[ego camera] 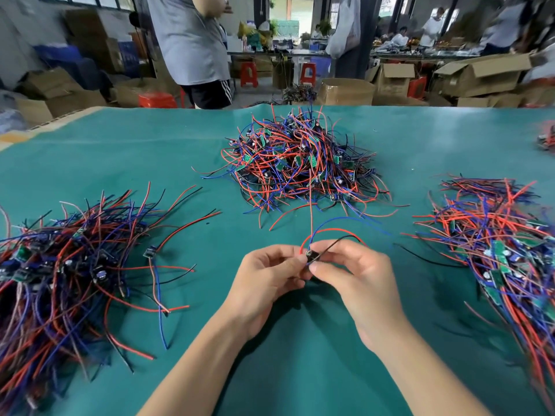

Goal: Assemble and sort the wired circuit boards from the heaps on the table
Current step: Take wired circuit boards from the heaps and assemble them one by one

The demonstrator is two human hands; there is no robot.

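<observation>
Left hand [264,274] and right hand [357,274] fingertips pinch one small circuit board [310,256] between them, its wires [333,232] looping up. Bare green mat [300,355] around the hands; heaps sit left [66,259], far centre [300,163], right [504,250], reaching the table's side edges.

The table [150,151] is covered by a teal mat with a smooth, faintly glossy surface, creased near its far edge. The wires of the middle heap [300,157] are sheathed in smooth plastic, red, blue and black; small green boards are seen among them. The same plastic-coated wires are seen in the left heap [69,259] and the right heap [498,244]. Beyond the far edge, matt brown cardboard boxes [480,76] and glossy red plastic stools [249,74] are seen.
</observation>
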